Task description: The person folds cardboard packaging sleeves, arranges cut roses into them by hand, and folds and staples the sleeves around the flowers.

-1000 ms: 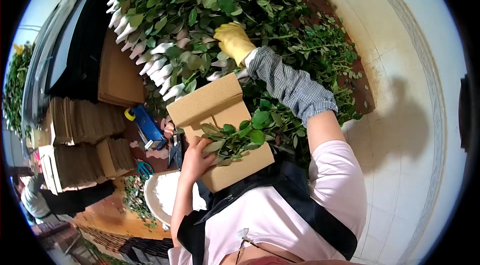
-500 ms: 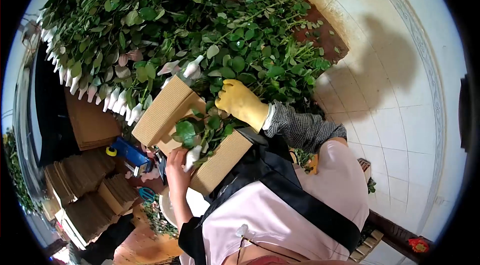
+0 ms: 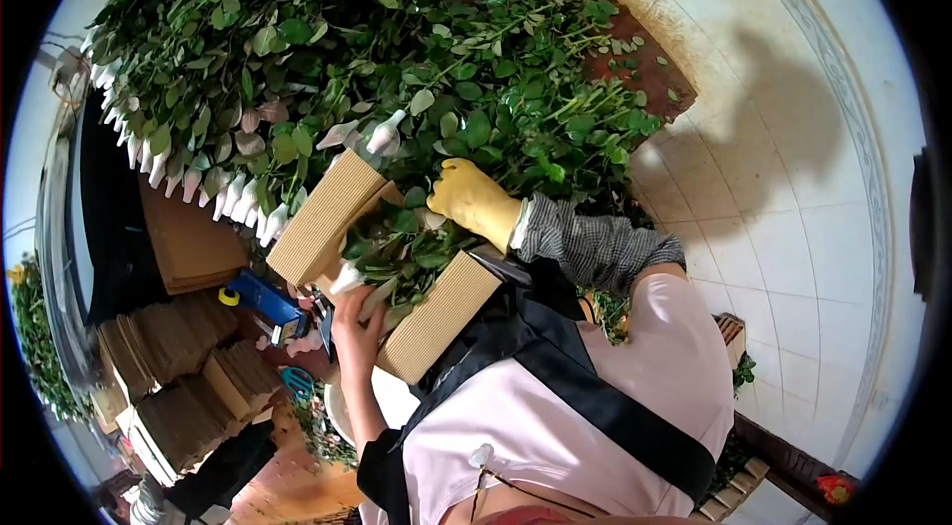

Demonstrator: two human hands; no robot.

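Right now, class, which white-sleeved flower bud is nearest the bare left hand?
The white-sleeved bud between the raised sides of the corrugated cardboard, by the left hand's fingers; the other buds in view lie outside the cardboard.

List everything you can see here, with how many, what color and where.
Heaped stems: many, green, across the top
Covered buds: many, white and pink, heap's left edge
Table: one, reddish-brown, under the heap
Corrugated wrap: one, tan, center
Wrapped stems: several, green, inside it
Tape dispenser: one, blue, left of wrap
Scissors: one pair, teal, below dispenser
Cardboard stacks: several, brown, lower left
Tiled wall: one, whitish, right
Apron: one, black, over pale pink shirt
Left hand: one, bare, at wrap's left end
Right hand: one, yellow-gloved, right of wrap
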